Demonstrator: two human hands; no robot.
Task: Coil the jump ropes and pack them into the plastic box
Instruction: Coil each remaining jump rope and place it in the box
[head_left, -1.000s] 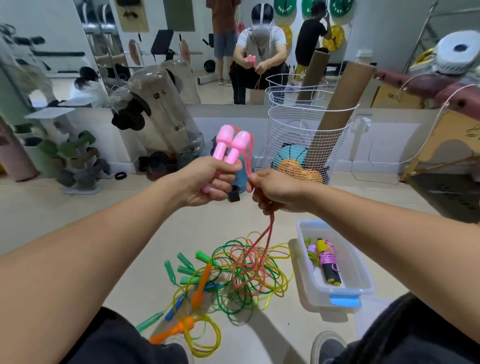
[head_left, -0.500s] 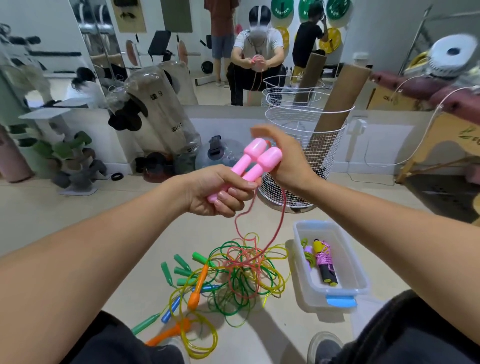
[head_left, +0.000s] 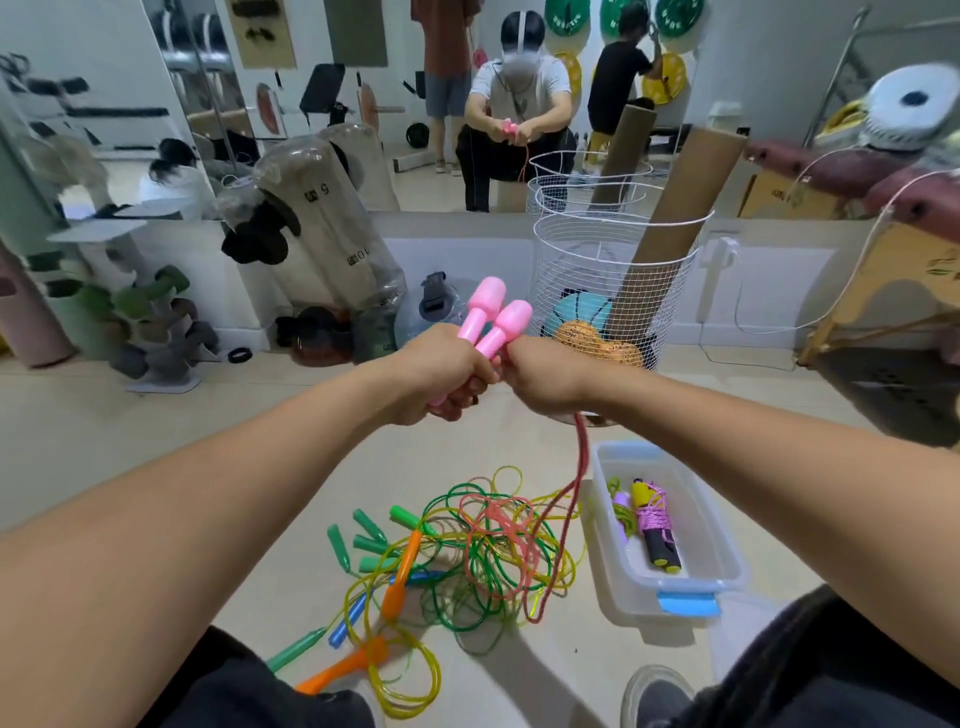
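Pale tiled floor (head_left: 156, 447) beneath both hands. Below the fingers (head_left: 457, 400), a tangle of jump ropes (head_left: 483, 551) in green, yellow, pink and orange, handles splayed out to the left. Just right of the tangle, lower right of the fingers, a clear plastic box (head_left: 711, 540) with a blue latch, standing directly on the tiles. Beyond the fingertips, a white wire basket (head_left: 613, 270) on the floor by the wall. Far left of the fingers, a rack of dumbbells (head_left: 150, 332), a small black ring (head_left: 240, 355) beside it.
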